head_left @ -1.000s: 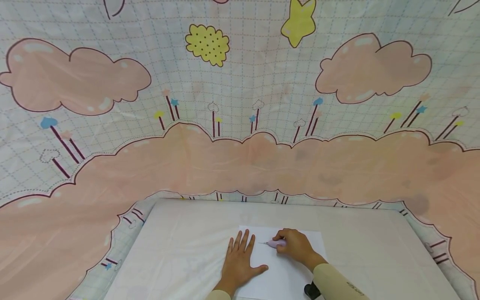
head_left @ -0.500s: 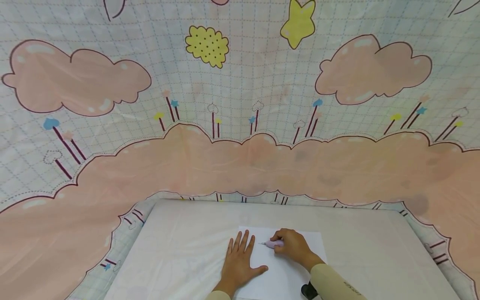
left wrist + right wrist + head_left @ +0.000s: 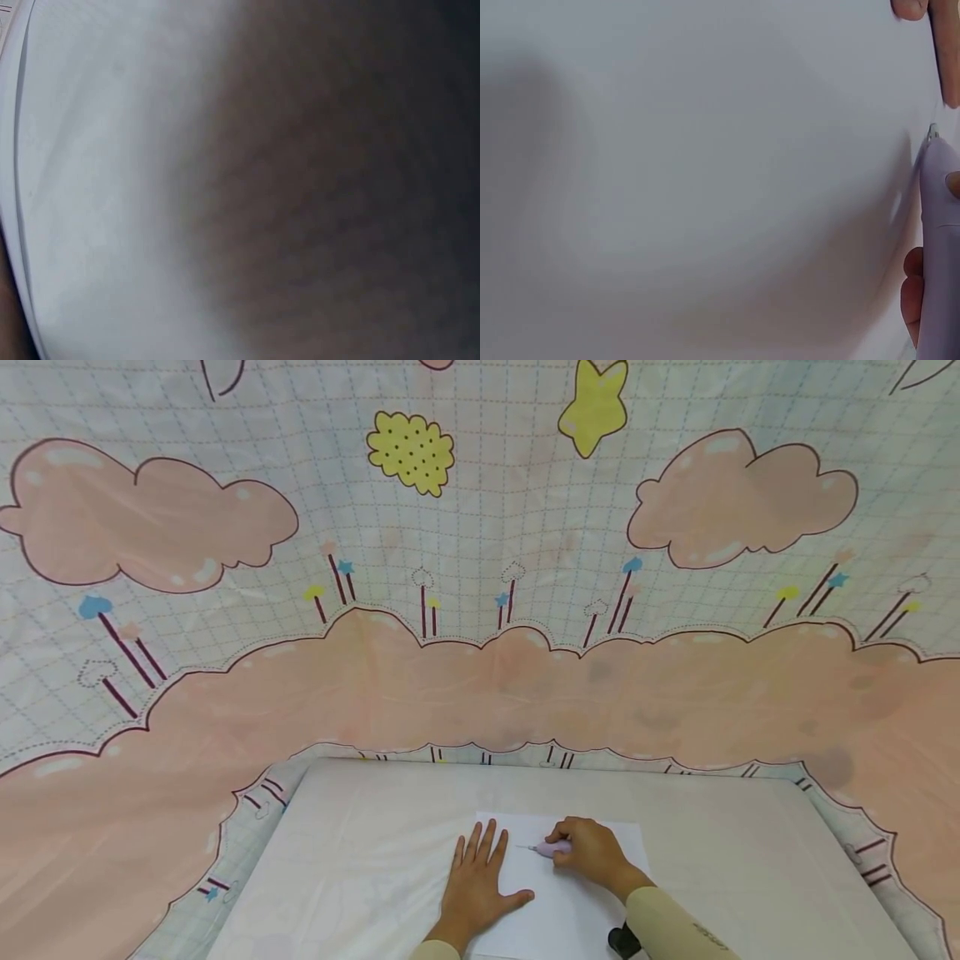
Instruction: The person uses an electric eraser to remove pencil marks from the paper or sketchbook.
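We note the white worktop (image 3: 360,860) under a cartoon-cloud backdrop (image 3: 480,610), with a white paper sheet (image 3: 570,910) lying at the middle of its near edge. The left hand (image 3: 476,885) lies flat on the sheet's left edge, fingers straight and slightly spread, pinning it. Just to its right, the right hand (image 3: 588,852) has its fingers curled round a lilac pen (image 3: 551,848); the pen's long axis runs left, tip near the left fingertips, nothing between.

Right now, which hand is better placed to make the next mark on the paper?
Right. The right hand grips the pen, tip over the paper; the left hand lies flat, steadying it.
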`<state>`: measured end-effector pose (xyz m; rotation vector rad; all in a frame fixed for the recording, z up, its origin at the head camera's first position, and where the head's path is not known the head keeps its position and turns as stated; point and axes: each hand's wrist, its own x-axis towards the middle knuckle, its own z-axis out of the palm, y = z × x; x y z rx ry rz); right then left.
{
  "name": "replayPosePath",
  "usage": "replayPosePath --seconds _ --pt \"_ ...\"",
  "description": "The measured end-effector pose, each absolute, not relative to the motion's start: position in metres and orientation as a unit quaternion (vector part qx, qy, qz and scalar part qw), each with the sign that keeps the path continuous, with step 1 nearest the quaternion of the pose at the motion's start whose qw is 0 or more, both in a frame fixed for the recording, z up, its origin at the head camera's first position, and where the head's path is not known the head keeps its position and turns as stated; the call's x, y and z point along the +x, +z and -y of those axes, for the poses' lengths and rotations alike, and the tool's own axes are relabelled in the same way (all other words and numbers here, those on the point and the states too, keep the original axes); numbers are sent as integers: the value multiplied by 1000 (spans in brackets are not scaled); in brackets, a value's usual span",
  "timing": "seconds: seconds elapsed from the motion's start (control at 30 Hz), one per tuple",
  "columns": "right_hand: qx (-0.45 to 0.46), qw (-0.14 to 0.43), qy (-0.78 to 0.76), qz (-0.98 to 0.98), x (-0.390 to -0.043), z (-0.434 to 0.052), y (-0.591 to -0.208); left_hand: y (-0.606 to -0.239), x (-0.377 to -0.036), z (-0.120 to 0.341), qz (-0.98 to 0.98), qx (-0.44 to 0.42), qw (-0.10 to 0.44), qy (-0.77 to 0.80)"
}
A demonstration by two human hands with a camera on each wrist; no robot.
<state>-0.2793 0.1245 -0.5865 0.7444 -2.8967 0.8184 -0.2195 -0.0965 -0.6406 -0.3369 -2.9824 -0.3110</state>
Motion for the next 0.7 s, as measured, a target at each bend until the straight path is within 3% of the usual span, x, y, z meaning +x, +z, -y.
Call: replayPosePath --seconds 0.7 --pt "260 31 252 932 -281 -115 -589 -645 -220 98 987 -113 70 -94"
